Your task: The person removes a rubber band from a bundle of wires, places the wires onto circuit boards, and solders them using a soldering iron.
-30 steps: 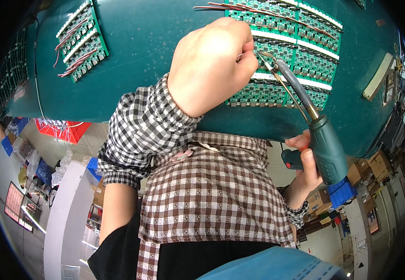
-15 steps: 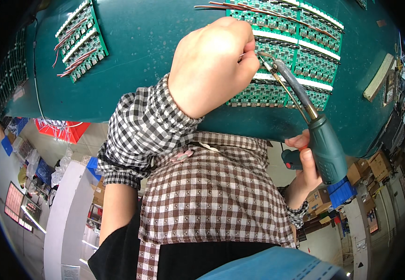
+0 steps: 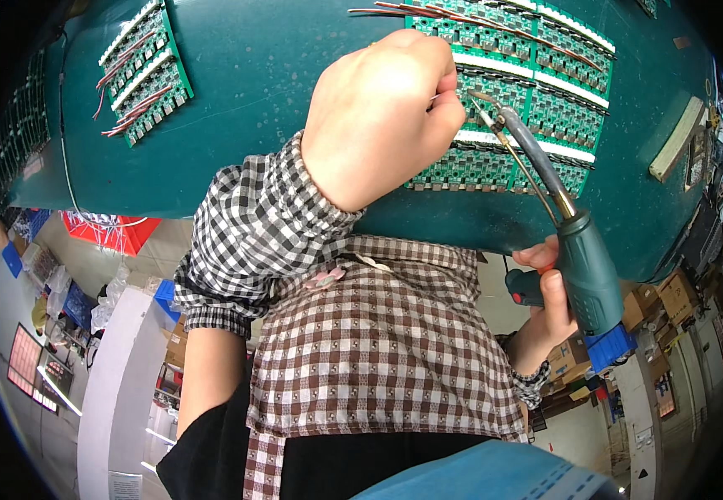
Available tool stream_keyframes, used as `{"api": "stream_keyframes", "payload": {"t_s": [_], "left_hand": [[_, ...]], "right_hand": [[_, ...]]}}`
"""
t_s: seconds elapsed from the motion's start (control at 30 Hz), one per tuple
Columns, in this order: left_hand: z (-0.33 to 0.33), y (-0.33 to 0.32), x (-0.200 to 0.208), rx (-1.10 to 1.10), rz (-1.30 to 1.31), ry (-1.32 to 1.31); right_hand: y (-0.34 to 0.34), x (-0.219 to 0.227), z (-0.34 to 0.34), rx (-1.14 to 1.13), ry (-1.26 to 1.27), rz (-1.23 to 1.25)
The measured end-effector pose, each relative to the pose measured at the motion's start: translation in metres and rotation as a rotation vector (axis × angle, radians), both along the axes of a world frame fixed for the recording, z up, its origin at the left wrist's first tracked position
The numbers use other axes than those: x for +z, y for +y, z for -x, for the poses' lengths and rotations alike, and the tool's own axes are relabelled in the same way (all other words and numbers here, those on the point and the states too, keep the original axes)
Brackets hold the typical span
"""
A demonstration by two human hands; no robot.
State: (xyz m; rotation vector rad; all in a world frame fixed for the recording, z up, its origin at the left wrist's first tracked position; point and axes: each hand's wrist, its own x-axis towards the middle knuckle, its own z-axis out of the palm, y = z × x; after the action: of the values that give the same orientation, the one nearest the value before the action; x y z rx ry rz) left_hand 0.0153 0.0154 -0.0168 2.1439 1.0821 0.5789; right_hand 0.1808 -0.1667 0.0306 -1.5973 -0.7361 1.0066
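- At the far left, a dark cable [image 3: 65,133] runs down over the green work table [image 3: 236,92]; below the table edge is a red bin [image 3: 139,237] with pale strands in it.
- Toward the upper left, a small set of green circuit boards [image 3: 176,68] lies tilted on the table, with white connector rows and red, white and dark wires along it.
- Left of centre, the left hand [image 3: 382,121], in a black-and-white checked sleeve [image 3: 265,221], reaches over the left side of a larger panel; thumb and forefinger are pinched together on a thin wire [image 3: 435,97].
- At upper centre and right, that circuit-board panel [image 3: 565,125] lies flat on the table, with a bundle of brown, white and dark wires [image 3: 436,12] across its upper part.
- Right of the left hand, the soldering gun's tip [image 3: 478,95] is just beside the pinched fingers, over the panel; whether it touches anything cannot be told.
- Farther right, the right hand [image 3: 549,292] is wrapped around the handle of the green soldering gun [image 3: 588,271], its thumb along the body.
- At the right, a pale wooden strip [image 3: 675,140] lies on the table.
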Motion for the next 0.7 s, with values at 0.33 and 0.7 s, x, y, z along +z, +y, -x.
{"api": "stream_keyframes", "payload": {"t_s": [0.33,0.7], "left_hand": [[0.0013,-0.003,-0.0026,0.024,0.01,-0.044],[0.0006,-0.0043,-0.0037,0.039,-0.001,-0.067]], "right_hand": [[-0.0041,-0.0021,0.0007,0.005,0.014,-0.013],[-0.0047,-0.0002,0.0006,0.002,0.082,0.006]]}}
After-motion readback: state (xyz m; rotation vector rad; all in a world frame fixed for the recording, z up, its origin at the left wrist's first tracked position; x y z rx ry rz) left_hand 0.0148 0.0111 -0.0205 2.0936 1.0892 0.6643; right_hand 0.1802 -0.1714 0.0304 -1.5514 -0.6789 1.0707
